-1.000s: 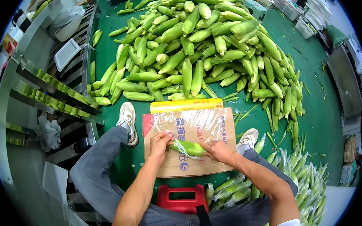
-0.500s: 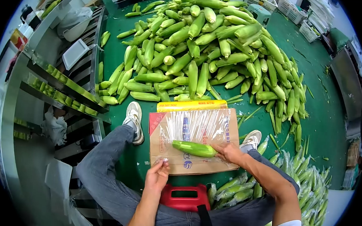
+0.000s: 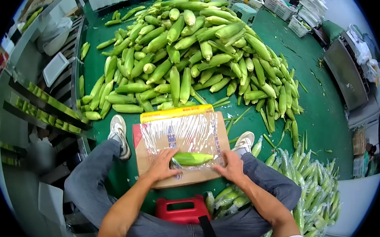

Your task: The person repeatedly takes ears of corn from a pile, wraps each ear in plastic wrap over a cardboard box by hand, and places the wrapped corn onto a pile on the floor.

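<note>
A green ear of corn in its husk (image 3: pixel 193 158) lies crosswise on clear plastic wrap (image 3: pixel 185 135), which is spread over a cardboard box (image 3: pixel 154 144). At the corn's left end, my left hand (image 3: pixel 164 164) is closed on the front part of the wrap, where the film bunches and shines. My right hand (image 3: pixel 232 167) is at the corn's right end, its thumb on the wrap's edge and its fingers bent beside the box. Film appears to lie over the corn's near side. A yellow wrap carton (image 3: pixel 177 113) sits along the box's far edge.
A large heap of unwrapped corn (image 3: pixel 189 54) covers the green floor ahead. Wrapped ears (image 3: pixel 310 193) are piled at my right. A red plastic stool (image 3: pixel 181 209) stands between my legs. Metal racks (image 3: pixel 68 69) line the left side; crates (image 3: pixel 298 26) stand at the far right.
The corn has left my right hand and now lies on the wrap. My left hand has moved up to the wrap at its left end. The view has shifted to the right.
</note>
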Tool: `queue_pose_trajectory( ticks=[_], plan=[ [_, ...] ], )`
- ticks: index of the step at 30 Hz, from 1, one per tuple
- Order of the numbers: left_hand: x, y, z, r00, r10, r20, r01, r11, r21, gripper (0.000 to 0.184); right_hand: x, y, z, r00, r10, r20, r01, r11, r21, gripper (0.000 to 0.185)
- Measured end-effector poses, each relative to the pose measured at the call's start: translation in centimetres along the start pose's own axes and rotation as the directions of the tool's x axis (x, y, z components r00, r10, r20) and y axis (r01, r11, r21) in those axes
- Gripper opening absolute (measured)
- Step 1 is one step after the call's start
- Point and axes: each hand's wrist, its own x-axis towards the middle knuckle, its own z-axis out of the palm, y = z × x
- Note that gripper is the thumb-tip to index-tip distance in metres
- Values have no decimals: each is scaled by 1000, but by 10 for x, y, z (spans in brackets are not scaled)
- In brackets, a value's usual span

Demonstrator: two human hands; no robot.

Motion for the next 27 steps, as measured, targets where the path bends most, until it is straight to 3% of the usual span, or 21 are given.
queue_pose_trajectory(
  ticks=[2,3,5,8,11,14,15,16,17,18,19,21,23,24,26,27],
  plan=[
    [-2,-6,10,997,80,21,-82,985,153,78,-24,-7,1,987,37,158,-13,988,-152,56],
    [2,-9,14,991,129,30,-132,963,233,77,-27,-7,8,988,14,157,9,989,-151,34],
    [6,-14,17,987,161,-29,-149,956,251,73,-26,7,29,991,-75,108,92,983,-158,15],
    [-5,-18,6,990,131,-61,-114,967,226,66,-34,21,25,999,-39,27,38,999,35,16],
    [-7,-10,-4,999,27,-26,-21,977,214,64,-33,2,-20,996,-59,63,50,990,129,13],
    [-5,-12,10,1000,-7,15,3,971,239,62,13,-13,-33,963,265,40,-268,941,207,9],
    [-4,-12,13,1000,-9,18,4,973,232,63,38,4,-3,913,400,80,-382,768,515,9],
    [-3,-13,14,1000,-6,24,0,974,228,63,67,16,32,847,507,160,-434,486,759,9],
    [0,-15,14,1000,-4,24,-2,974,228,63,92,-27,30,753,632,183,-463,312,830,12],
    [2,-16,15,999,-11,32,4,976,218,64,106,-30,52,775,593,219,-483,332,811,11],
    [3,-17,15,999,-23,39,14,978,208,65,111,-10,101,826,532,185,-503,548,668,8],
    [0,-24,11,998,-38,46,30,985,168,67,98,-15,110,962,263,79,-274,916,294,25],
    [-4,-28,10,998,-45,34,42,995,91,69,70,-24,91,979,106,175,-164,918,362,36],
    [-9,-19,7,997,-72,-22,72,997,-17,60,53,-30,75,975,27,220,-115,910,398,42],
    [-24,-10,13,982,-183,48,188,975,-120,61,27,-40,46,942,-45,333,-39,969,242,50],
    [-35,-5,17,968,-233,89,245,955,-167,61,15,-37,45,924,-106,366,9,967,255,52]
  ],
)
